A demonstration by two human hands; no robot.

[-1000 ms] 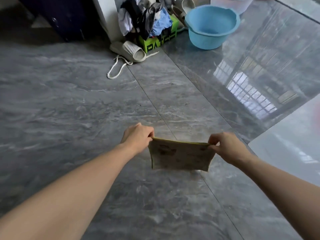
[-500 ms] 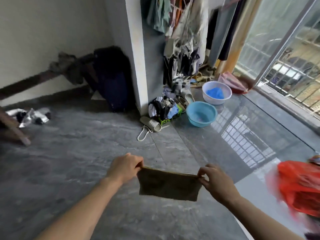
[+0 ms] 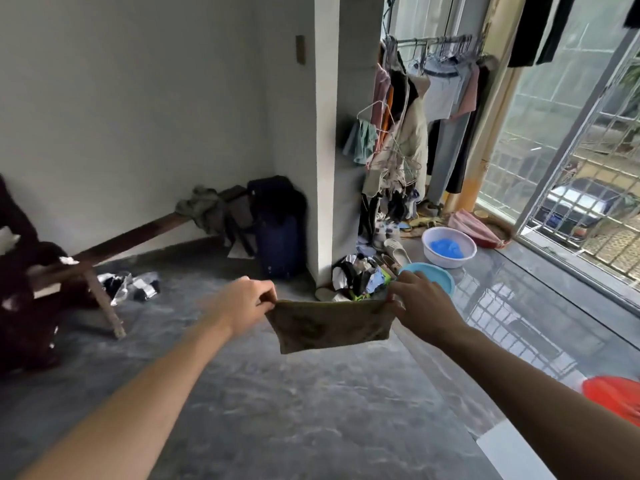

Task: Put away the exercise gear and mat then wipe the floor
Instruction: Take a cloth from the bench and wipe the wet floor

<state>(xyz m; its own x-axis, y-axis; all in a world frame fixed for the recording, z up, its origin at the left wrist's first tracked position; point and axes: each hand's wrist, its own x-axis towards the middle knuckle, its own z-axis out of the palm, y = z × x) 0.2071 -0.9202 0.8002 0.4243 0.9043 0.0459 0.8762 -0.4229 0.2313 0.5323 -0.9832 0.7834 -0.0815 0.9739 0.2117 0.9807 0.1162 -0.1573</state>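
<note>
A small olive-brown cloth hangs stretched flat between my two hands, well above the grey marble floor. My left hand pinches its upper left corner. The upper right corner is gripped by my right hand. Both arms reach forward from the bottom of the view. No mat or exercise gear can be made out.
A white pillar stands ahead with a shoe and clothes pile at its foot. Beside it sit a blue basin and a white basin. A dark suitcase, wooden furniture, hanging clothes, a red bag.
The view has tilted up from the floor to the room. Both hands keep hold of the cloth, which now hangs higher and spread wider.
</note>
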